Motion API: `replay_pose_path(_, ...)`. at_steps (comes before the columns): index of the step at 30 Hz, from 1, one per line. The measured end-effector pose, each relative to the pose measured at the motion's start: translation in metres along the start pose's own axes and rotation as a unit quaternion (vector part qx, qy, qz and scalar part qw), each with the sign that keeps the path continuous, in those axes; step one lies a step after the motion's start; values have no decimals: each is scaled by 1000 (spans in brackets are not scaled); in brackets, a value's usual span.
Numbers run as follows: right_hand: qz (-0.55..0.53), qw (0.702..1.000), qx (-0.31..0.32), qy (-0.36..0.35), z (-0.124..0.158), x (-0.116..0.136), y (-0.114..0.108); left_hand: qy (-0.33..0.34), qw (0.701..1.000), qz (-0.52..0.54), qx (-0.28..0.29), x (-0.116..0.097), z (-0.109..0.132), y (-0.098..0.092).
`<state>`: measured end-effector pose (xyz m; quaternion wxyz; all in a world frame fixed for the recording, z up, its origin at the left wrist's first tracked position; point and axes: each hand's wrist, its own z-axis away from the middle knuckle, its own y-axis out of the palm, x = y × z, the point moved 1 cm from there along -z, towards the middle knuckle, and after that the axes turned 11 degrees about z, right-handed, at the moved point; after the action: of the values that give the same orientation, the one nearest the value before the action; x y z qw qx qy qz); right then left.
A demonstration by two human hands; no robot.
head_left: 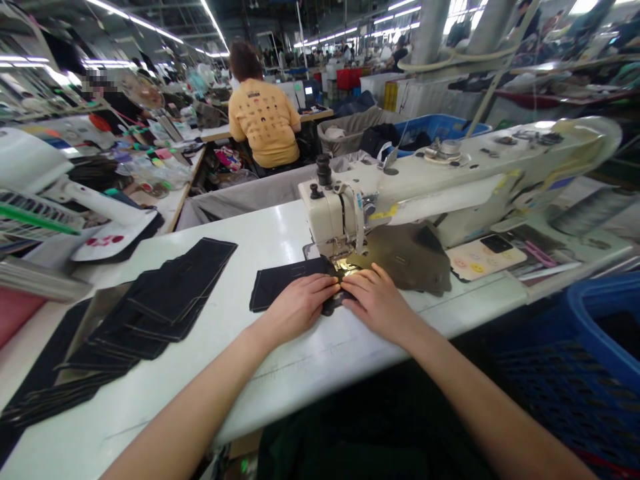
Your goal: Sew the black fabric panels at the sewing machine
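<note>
Dark cloth (275,287) lies on the worktop (227,313), at the sewing machine (475,160), in from the front edge. Left hand (300,300) lies palm-down over its right end; right hand (377,303) adjoins, fingertips nearly meeting. Whether either pinches fabric cannot be told. Olive cloth (420,267) lies behind the right hand. Stitched dark pieces (165,293) overlap towards the worktop's left end.

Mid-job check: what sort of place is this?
Probably a garment factory floor: there's a sewing machine, a fanned stack of dark stitched fabric pieces, and a yellow-shirted co-worker further back.
</note>
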<state>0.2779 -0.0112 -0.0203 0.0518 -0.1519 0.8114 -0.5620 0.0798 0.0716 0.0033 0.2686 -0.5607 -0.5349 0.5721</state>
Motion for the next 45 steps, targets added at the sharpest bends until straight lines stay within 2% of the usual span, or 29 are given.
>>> replay_pose_path(10, 8, 1000, -6, 17, -8, -1, 7, -2, 1000, -4, -22, 27, -10, -4)
replay_pose_path(17, 0, 1000, -5, 21, -6, -2, 5, -12, 999, 2, -41, 38, -15, -6)
replay_pose_path(39, -21, 999, -13, 35, 1, 4, 5, -37, 997, -28, -62, 46, -12, -4)
replay_pose_path(45, -27, 998, -26, 42, 0, 7, 4, -85, 993, -60, -61, 31, -6, -4)
